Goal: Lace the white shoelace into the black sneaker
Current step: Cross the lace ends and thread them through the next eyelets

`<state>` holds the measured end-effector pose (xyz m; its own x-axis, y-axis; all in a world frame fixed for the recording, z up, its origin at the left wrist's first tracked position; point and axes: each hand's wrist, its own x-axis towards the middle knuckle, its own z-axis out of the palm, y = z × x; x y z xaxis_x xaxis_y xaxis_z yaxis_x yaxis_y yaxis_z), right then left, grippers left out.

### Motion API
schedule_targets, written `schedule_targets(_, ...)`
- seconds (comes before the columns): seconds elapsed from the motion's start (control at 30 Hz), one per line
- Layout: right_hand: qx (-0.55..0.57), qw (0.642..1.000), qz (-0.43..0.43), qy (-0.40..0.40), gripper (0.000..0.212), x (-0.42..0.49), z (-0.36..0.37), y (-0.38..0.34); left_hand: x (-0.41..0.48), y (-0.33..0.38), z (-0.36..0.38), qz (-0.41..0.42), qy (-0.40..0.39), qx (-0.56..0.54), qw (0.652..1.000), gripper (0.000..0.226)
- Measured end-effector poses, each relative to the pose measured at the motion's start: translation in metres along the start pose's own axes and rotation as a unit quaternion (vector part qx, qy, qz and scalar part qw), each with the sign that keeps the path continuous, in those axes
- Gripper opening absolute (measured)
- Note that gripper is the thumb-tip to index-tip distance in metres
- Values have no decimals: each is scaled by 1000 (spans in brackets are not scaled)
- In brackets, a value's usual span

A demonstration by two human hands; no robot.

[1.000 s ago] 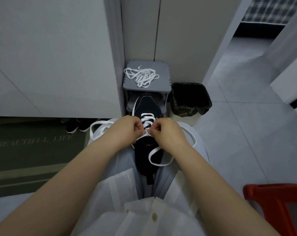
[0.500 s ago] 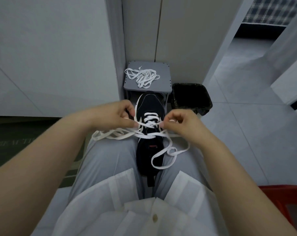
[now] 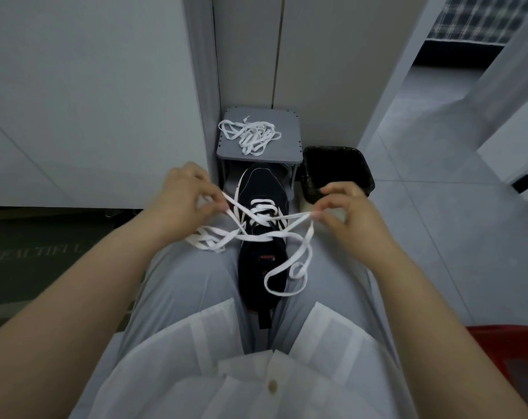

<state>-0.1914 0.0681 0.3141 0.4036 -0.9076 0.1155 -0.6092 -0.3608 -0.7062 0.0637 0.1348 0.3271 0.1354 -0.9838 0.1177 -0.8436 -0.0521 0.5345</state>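
Observation:
The black sneaker (image 3: 261,258) lies between my thighs, toe pointing away from me. A white shoelace (image 3: 256,237) crosses its front eyelets, and both ends run out sideways. My left hand (image 3: 182,201) pinches the left strand, pulled out to the left of the shoe; slack loops of it lie on my left thigh. My right hand (image 3: 344,211) pinches the right strand, drawn taut to the right. A loose loop of that strand (image 3: 290,276) lies over the shoe's tongue and my right thigh.
A second white lace (image 3: 250,136) lies in a heap on a small grey stool (image 3: 287,152) against the wall ahead. A black bin (image 3: 336,173) stands right of it. A dark doormat (image 3: 29,252) lies at left, a red stool (image 3: 510,355) at lower right.
My hands have moved apart from over the shoe's middle, each drawing its strand outward. The lace now runs taut across the eyelets.

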Motion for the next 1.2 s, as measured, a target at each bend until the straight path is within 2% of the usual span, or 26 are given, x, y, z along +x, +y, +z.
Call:
schedule_targets(0.07,34,996,16,81,11,-2,-7,4,0,-6,-11,-79,93,-95,988,10)
schedule_targets(0.1,50,994,6,101,13,-3,-6,3,0,-8,-13,-126,124,-160,971,14)
schedule_targets(0.17,78,992,-43,88,19,-8,2,-6,-1,-10,-10,-189,155,-272,931,18)
schedule_targets(0.23,78,993,-82,26,20,-12,15,-17,-1,-8,-2,-199,178,-335,904,18)
schedule_targets(0.27,63,994,-88,-8,19,-13,22,-20,-3,-2,0,-177,185,-323,911,17)
schedule_targets(0.33,2,996,-79,-48,17,-11,32,-21,-9,10,4,-61,173,-219,958,25)
schedule_targets(0.4,-74,993,-63,-67,17,-7,36,-16,-14,21,9,88,101,-98,986,30)
schedule_targets(0.43,-94,991,-56,-78,17,-7,37,-14,-15,24,13,129,54,-42,989,28)
schedule_targets(0.47,-96,990,-52,-91,16,-7,38,-13,-15,24,18,138,7,12,990,23)
schedule_targets(0.57,-64,992,-44,-98,15,-8,34,-12,-12,20,30,76,-100,144,981,15)
schedule_targets(0.63,-26,997,-40,-56,16,-8,25,-12,-11,16,31,57,-132,155,978,15)
schedule_targets(0.7,70,997,-23,21,20,-11,14,-19,-11,13,24,61,-125,94,986,10)
schedule_targets(0.73,163,985,1,58,20,-11,9,-22,-11,10,19,59,-94,46,993,9)
schedule_targets(0.77,291,953,28,86,19,-11,4,-25,-9,6,12,46,-44,-3,998,12)
schedule_targets(0.8,424,898,50,107,19,-11,-2,-27,-8,3,3,19,17,-52,998,16)
schedule_targets(0.83,534,835,64,118,21,-11,-8,-25,-7,0,-5,-21,79,-106,991,19)
schedule_targets(0.87,601,787,68,120,22,-10,-14,-24,-6,-4,-12,-64,142,-168,974,21)
schedule_targets(0.9,615,777,65,113,24,-10,-19,-24,-6,-7,-18,-106,196,-249,943,24)
schedule_targets(0.93,579,806,60,106,24,-9,-21,-23,-5,-10,-22,-141,238,-348,896,27)
schedule_targets(1.0,389,917,28,80,22,-8,-15,-24,-5,-11,-30,-177,281,-533,778,29)
schedule_targets(1.03,274,960,-3,56,20,-8,-10,-24,-5,-11,-31,-183,282,-586,737,30)
schedule_targets(1.07,172,984,-39,25,17,-8,-3,-23,-6,-9,-31,-187,271,-599,730,29)
schedule_targets(1.1,85,994,-68,-7,12,-9,6,-20,-6,-7,-30,-187,248,-576,756,28)
schedule_targets(1.13,9,996,-87,-33,5,-9,14,-17,-8,-3,-27,-175,213,-512,813,27)
schedule_targets(1.2,-118,987,-96,-60,12,-9,29,-12,-13,3,-15,-91,110,-309,940,24)
